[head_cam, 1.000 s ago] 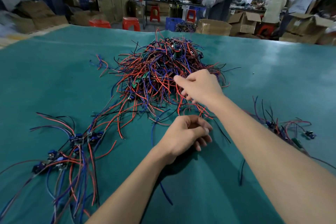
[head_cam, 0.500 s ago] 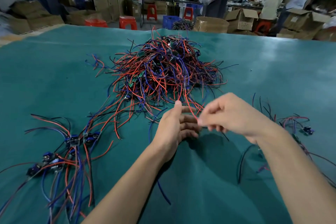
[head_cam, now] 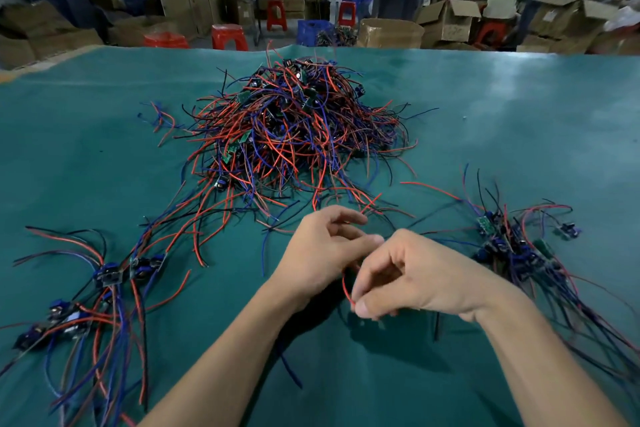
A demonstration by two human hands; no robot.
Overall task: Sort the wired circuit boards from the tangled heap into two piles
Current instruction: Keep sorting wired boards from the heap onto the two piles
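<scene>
Green cloth covers the tabletop (head_cam: pixel 104 163) in a workshop of cartons and stools. Both hands meet at its near middle: the right hand (head_cam: pixel 412 282) pinches a red wire (head_cam: pixel 345 286) between thumb and fingertips, and the left hand (head_cam: pixel 320 253) curls around the same strand just beside it. The wire arcs between them. The heap (head_cam: pixel 294 128) lies straight ahead, the left pile (head_cam: pixel 86 295) and right pile (head_cam: pixel 519 250) to either side, the right pile seemingly nearer.
</scene>
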